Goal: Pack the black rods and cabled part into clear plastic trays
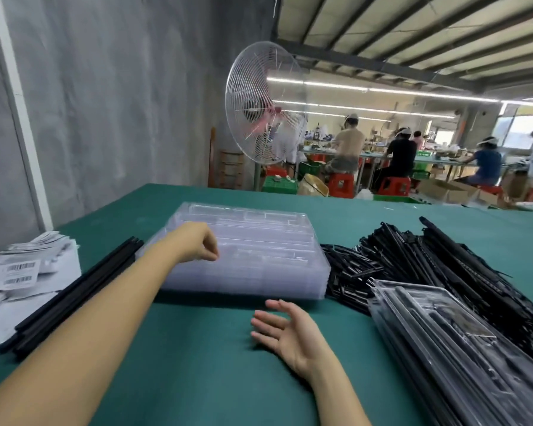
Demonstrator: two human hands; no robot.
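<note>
The left hand (197,245) is over the stack of clear plastic trays (259,262), fingers curled against the thumb; I cannot tell if they pinch the top tray. The right hand (285,330) hovers in front of the stack, palm up, fingers spread, holding nothing. The black rods (74,292) lie left of the stack and the black cabled parts (413,265) right of it. The packed trays (443,348) at its near right hold black parts.
</note>
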